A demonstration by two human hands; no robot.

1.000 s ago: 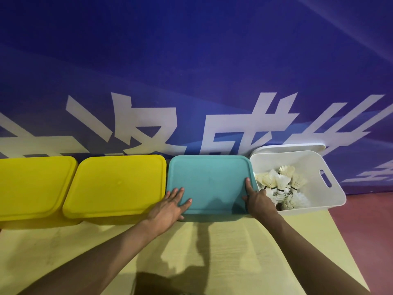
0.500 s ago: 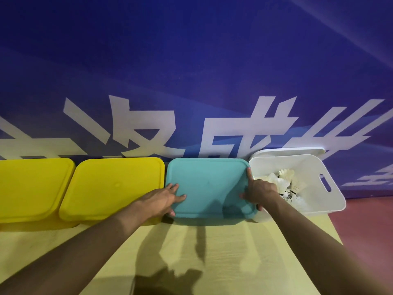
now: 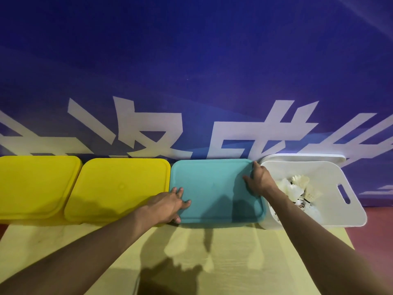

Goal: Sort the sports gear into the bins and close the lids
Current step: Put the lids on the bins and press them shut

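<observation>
Head view: hands (image 3: 168, 204) press teal lid (image 3: 214, 188).

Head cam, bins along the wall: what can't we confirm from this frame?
- Contents of the teal bin and both yellow bins: hidden under the teal lid and yellow lids.
- Leftmost yellow lid: cut off by the left edge.
- Shuttlecocks in the white bin: count unclear, right forearm covers some.
- Whether the teal lid is snapped on: left hand and right hand cover its edges.
- White lid: mostly behind the white bin.
</observation>
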